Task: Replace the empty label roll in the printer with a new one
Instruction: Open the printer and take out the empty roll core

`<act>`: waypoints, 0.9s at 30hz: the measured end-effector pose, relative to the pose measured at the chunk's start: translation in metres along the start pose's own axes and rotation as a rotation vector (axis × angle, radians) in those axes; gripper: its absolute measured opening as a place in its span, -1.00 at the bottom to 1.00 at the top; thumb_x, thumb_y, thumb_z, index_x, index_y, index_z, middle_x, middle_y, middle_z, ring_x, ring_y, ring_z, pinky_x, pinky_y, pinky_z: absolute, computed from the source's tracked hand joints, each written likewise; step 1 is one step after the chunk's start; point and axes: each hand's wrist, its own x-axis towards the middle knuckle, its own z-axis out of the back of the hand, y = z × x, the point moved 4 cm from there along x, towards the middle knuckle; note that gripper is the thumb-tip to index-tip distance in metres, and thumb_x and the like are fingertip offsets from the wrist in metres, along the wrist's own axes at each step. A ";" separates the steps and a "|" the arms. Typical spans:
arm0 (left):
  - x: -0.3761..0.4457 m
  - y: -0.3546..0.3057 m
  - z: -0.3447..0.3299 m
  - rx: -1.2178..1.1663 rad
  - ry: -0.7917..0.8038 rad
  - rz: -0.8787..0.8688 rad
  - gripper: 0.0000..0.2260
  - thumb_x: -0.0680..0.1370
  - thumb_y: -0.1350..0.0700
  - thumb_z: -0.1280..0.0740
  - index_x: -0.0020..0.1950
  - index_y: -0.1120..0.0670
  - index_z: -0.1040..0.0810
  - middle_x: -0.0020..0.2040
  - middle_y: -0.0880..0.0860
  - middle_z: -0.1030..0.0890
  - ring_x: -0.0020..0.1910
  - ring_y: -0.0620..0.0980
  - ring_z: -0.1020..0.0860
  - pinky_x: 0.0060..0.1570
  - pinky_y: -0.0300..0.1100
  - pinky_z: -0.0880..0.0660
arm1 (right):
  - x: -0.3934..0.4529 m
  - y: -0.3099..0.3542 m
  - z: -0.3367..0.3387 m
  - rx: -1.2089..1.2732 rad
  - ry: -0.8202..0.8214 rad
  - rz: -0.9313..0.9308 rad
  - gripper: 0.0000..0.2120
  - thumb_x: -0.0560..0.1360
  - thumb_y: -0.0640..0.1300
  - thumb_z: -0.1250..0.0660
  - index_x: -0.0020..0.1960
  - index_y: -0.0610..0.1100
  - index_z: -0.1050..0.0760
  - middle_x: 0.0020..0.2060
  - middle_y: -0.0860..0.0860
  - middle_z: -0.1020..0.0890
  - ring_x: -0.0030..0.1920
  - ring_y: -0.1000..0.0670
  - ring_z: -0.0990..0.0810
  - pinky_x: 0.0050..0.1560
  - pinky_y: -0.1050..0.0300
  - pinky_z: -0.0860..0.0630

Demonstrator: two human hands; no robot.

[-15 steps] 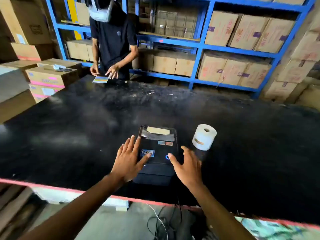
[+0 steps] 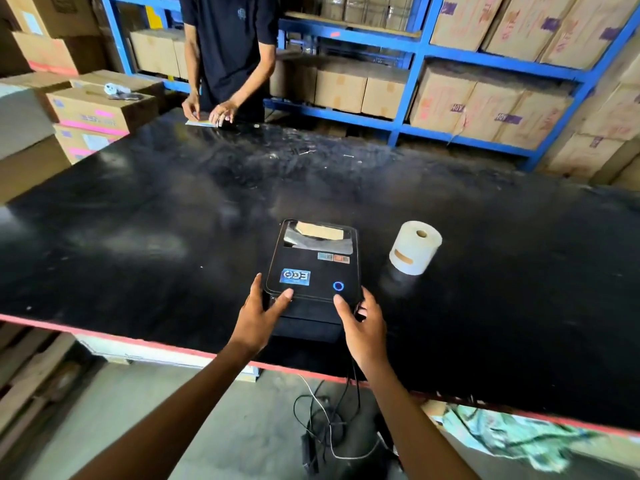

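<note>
Near the front edge of the black table point(image 2: 138, 209), the label printer point(image 2: 311, 271) sits with its lid closed, and both hands are on its front corners. The left hand point(image 2: 259, 317) has its thumb on the lid top and its fingers wrapped along the left side; the right hand point(image 2: 363, 327) mirrors this, thumb just below the blue-ringed button point(image 2: 338, 286), fingers curled round the right side. Neither hand carries anything loose; they only clasp the printer body. The new label roll point(image 2: 415, 247) stands on end on the table to the printer's right, well apart from both hands.

The likely next step is releasing the lid, and the risks follow from that. A thumb slipping forward could press the button instead. Lifting without freeing both side catches, if it has them, could strain the hinge or drag the whole printer toward the table edge, where cables point(image 2: 332, 410) hang below and could snag. A jolt to the table may tip the upright roll and send it rolling off.
</note>
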 end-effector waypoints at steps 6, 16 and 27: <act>-0.003 0.000 -0.001 -0.041 0.005 0.021 -0.26 0.50 -0.03 -0.37 0.55 0.01 -0.02 0.49 0.11 -0.34 0.42 0.05 -0.38 0.41 0.00 -0.34 | 0.001 -0.011 0.002 -0.279 -0.044 0.010 -0.39 0.39 0.34 -0.20 0.34 0.05 -0.44 0.07 -0.02 -0.58 0.22 -0.06 -0.41 0.34 -0.05 -0.18; -0.011 0.001 0.006 -0.083 -0.029 0.029 -0.29 0.39 -0.29 -0.29 0.47 -0.01 -0.29 0.32 0.01 -0.53 0.28 -0.02 -0.50 0.37 0.05 -0.40 | 0.024 0.017 0.015 -0.525 -0.057 0.181 -0.30 0.32 0.46 0.01 0.11 0.04 -0.59 -0.25 -0.05 -0.57 -0.05 -0.12 -0.52 0.09 0.03 -0.28; 0.010 0.007 0.022 0.196 -0.166 0.117 -0.85 0.51 0.27 -0.38 0.05 0.29 -0.60 -0.14 0.15 -0.66 -0.24 -0.05 -0.55 -0.34 -0.34 -0.50 | 0.153 0.124 0.020 -0.461 -0.079 -0.049 -0.20 0.20 0.61 -0.04 -0.23 -0.15 -0.45 -0.13 -0.15 -0.57 0.02 -0.25 -0.59 -0.13 0.01 -0.41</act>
